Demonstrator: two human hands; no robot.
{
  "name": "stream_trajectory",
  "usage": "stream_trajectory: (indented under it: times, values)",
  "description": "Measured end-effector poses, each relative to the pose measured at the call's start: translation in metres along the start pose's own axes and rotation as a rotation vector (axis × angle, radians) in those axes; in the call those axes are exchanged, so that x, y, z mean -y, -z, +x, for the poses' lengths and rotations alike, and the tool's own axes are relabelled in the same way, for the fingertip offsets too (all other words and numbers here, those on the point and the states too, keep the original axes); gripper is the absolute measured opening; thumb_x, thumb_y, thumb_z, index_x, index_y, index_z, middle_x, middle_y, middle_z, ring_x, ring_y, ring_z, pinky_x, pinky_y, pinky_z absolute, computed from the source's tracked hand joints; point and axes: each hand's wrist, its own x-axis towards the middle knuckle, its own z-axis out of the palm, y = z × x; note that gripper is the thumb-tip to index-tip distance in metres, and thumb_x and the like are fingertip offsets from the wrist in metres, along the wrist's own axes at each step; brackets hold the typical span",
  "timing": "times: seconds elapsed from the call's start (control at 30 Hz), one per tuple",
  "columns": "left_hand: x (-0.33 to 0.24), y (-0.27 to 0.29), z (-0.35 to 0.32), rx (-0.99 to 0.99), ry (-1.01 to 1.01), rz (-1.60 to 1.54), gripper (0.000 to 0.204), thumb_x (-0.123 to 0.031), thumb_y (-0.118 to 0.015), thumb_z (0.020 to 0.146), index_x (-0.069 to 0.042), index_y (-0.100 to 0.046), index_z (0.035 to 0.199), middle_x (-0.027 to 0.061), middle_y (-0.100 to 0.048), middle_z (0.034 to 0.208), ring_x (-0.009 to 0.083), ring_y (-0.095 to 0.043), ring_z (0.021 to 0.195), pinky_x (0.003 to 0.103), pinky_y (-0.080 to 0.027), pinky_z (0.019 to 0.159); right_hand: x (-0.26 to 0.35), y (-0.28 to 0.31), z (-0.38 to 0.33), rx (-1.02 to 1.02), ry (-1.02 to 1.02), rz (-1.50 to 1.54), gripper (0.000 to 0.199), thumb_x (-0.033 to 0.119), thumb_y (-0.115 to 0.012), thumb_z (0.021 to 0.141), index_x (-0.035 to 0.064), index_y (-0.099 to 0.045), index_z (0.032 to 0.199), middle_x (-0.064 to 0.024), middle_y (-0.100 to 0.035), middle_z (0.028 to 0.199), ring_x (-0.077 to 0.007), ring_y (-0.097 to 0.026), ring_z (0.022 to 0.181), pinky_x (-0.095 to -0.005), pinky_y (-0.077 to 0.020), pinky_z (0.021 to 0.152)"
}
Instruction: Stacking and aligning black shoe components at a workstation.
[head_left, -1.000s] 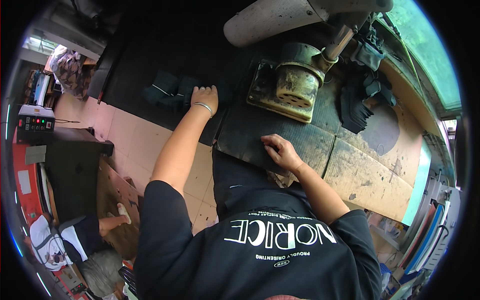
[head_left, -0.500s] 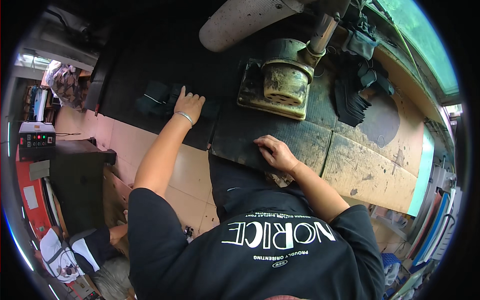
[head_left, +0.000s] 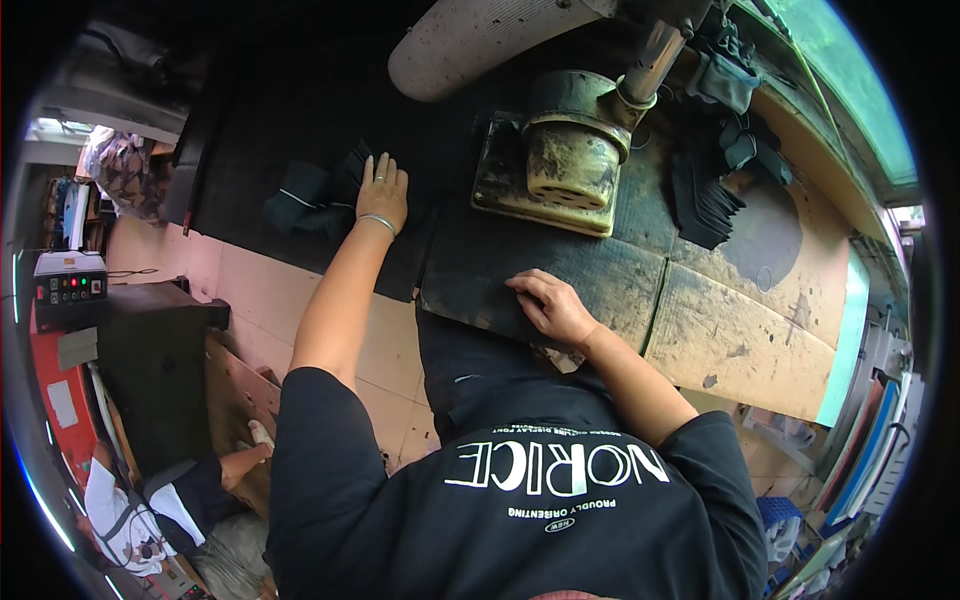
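My left hand (head_left: pixel 384 190) lies on the black work surface (head_left: pixel 250 150) at the left, fingers stretched out and flat, with a bracelet on its wrist. It is beside a loose pile of dark, thin pieces (head_left: pixel 300 195), one bundle crossed by a pale band; the pile's far end runs close to the fingers. My right hand (head_left: pixel 552 305) rests near the front edge of the stained cardboard (head_left: pixel 740 330), its fingers curled in. Nothing shows in its grip, though the palm side is hidden.
A grimy, yellowed round machine head (head_left: pixel 570 160) on a square plate stands ahead, with a ribbed pale cylinder (head_left: pixel 490 45) above. Fanned dark pieces (head_left: pixel 705 200) lie far right. A control box (head_left: pixel 70 280) with lit buttons and another person (head_left: pixel 150 510) are at the left.
My left hand has shifted slightly right and away from me, its fingers now straighter and closer together. The banded bundle has moved a little left. My right hand has stayed put.
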Motion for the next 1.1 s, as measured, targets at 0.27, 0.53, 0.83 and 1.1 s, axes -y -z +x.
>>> stream_trajectory:
  times: [0.27, 0.53, 0.83, 1.1]
  values:
    - [0.013, 0.019, 0.011, 0.014, -0.248, -0.294, 0.092, -0.001, -0.065, 0.068, 0.001, -0.021, 0.148, 0.0158, -0.026, 0.154, 0.0280, -0.017, 0.146, 0.043, -0.012, 0.119, -0.003, 0.009, -0.010, 0.002, -0.044, -0.010, 0.029, 0.005, -0.062, 0.081, 0.0049, -0.063, 0.110, -0.0131, -0.062, 0.108, -0.0331, -0.061, 0.100, -0.0390, -0.0520, 0.086]
    - [0.019, 0.038, -0.019, 0.201, -0.195, -0.079, 0.111, -0.004, -0.074, 0.063, -0.001, -0.007, 0.151, 0.0127, -0.014, 0.159, 0.0270, -0.008, 0.148, 0.046, -0.005, 0.120, -0.018, 0.099, -0.044, -0.587, 0.132, -0.270, 0.025, 0.000, -0.065, 0.073, 0.0072, -0.067, 0.097, -0.0118, -0.067, 0.093, -0.0314, -0.065, 0.090, -0.0382, -0.0534, 0.079]
    - [-0.007, 0.075, -0.077, 0.002, -0.117, -0.382, 0.093, -0.007, -0.072, 0.068, 0.002, -0.024, 0.147, 0.0159, -0.021, 0.156, 0.0329, -0.013, 0.146, 0.049, -0.012, 0.118, -0.082, 0.277, -0.041, -0.040, -0.640, -1.108, 0.124, 0.049, -0.086, 0.055, -0.0062, -0.022, 0.146, -0.0227, -0.029, 0.150, -0.0352, -0.021, 0.143, -0.0521, -0.0178, 0.116]
    - [-0.112, 0.106, -0.133, -0.317, -0.396, -1.078, 0.071, -0.006, -0.067, 0.073, 0.000, -0.043, 0.139, 0.0203, -0.044, 0.142, 0.0375, -0.041, 0.132, 0.043, -0.032, 0.111, -0.092, 0.271, -0.024, -0.109, -0.863, -0.801, 0.088, 0.045, -0.087, 0.055, -0.0041, -0.049, 0.118, -0.0190, -0.066, 0.110, -0.0320, -0.063, 0.106, -0.0435, -0.0450, 0.097]
